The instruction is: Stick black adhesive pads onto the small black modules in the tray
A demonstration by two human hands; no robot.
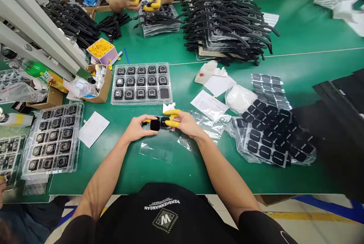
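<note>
My left hand [137, 127] grips a smartwatch body [155, 125] with a dark, square screen between thumb and fingers. Close against it, my right hand [186, 123], with yellow finger cots, pinches a black rounded-square film [164, 122] with light print. Whether the film touches the watch I cannot tell. Thin clear plastic film [156, 153] lies on the green table [170, 179] below the hands. Beyond them sits a clear tray [113, 85] with rows of watch bodies; its near right pocket holds no watch. A small white scrap [168, 107] lies by my right fingertips.
Black printed squares [267, 134] on sheets pile up at right. A second watch tray [76, 153] and a paper slip [93, 129] are at left. Across the table, a co-worker's hands [142, 1] hold small dark parts beside stacked black straps [227, 28]. A box holds yellow finger cots [100, 49].
</note>
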